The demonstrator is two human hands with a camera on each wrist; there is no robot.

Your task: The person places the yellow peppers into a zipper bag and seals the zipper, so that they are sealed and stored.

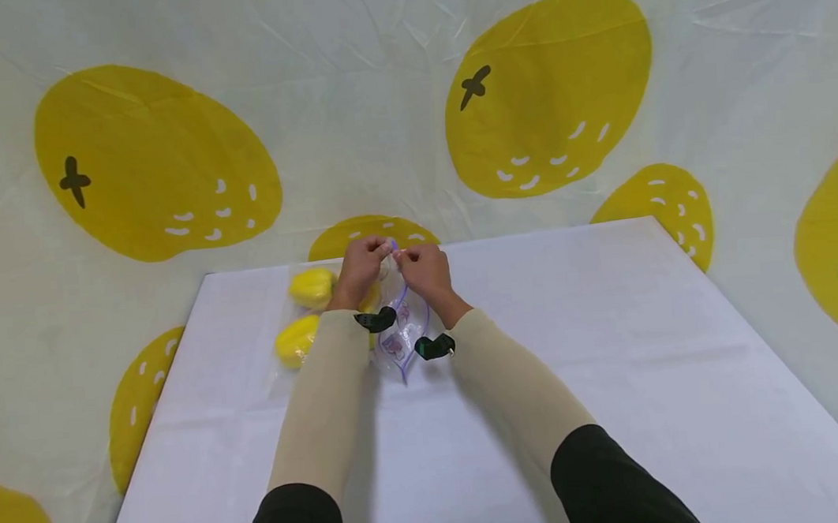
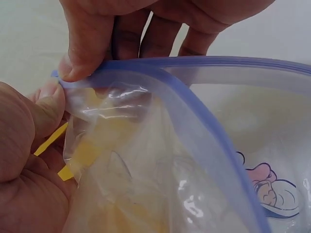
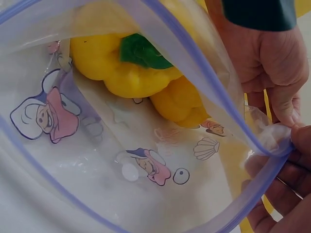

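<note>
A clear zip bag [image 1: 394,326] printed with cartoon figures lies on the table, its purple zip strip [image 2: 209,114] gaping apart along most of the mouth. Several yellow bell peppers [image 1: 312,288] are in the bag; the right wrist view shows one pepper [image 3: 104,53] with a green stem through the mouth. At the bag's far corner my left hand [image 1: 360,271] pinches the end of the strip between thumb and finger. Right beside it, my right hand [image 1: 427,273] pinches the strip at the same end, thumb [image 2: 80,60] on top. Part of the bag is hidden under the left arm.
A white-covered table [image 1: 608,346] extends to the right and in front of the bag. Behind it hangs a pale cloth [image 1: 354,99] with large yellow fruit prints. Both wrists wear dark bands [image 1: 434,346].
</note>
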